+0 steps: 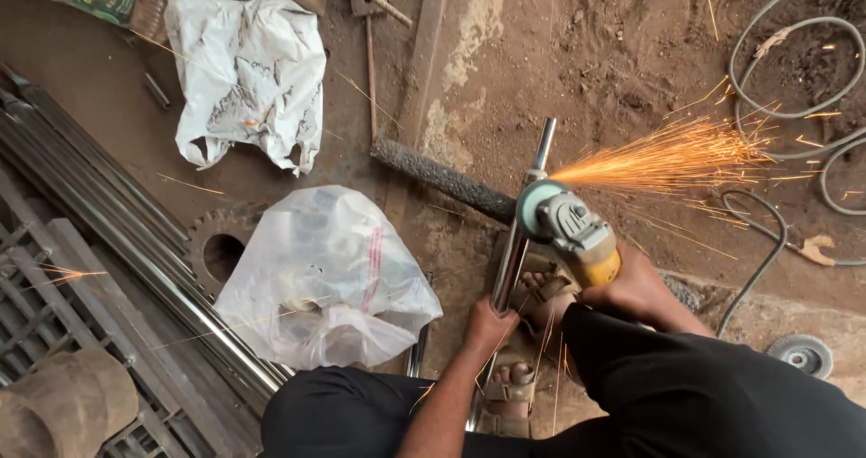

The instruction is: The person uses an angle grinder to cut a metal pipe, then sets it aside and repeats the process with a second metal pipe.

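So the person is crouching on the dirt floor (586, 52) and running an angle grinder (570, 232) against a shiny steel pipe (516, 246). The pipe is lying lengthwise in front of them, running from between their knees out toward a rough dark bar (442, 178) that it's crossing over. Sparks (667, 156) are spraying off to the right where the disc is touching the pipe near its far end.

The left hand (489, 324) is wrapping fully closed around the pipe, just below the cut point, pinning it down. The right hand (636, 286) is closing tight around the yellow body of the grinder. A sandaled foot (541, 296) is sitting right beside the pipe too; can't tell if it's actually pressing on it.

My read on handling: that pipe looks stiff, smooth and polished, so probably slippery and prone to rolling, and it's likely getting hot near the disc. Gripping it well back from the sparks, like the left hand is doing, seems the sane spot. The grinder looks hefty for one hand.

Around them: two plastic bags (325, 273), a stack of long metal bars (99, 205) on the left, a loose cable (767, 88) looping on the right, and a spare disc (801, 354) lying near the knee.
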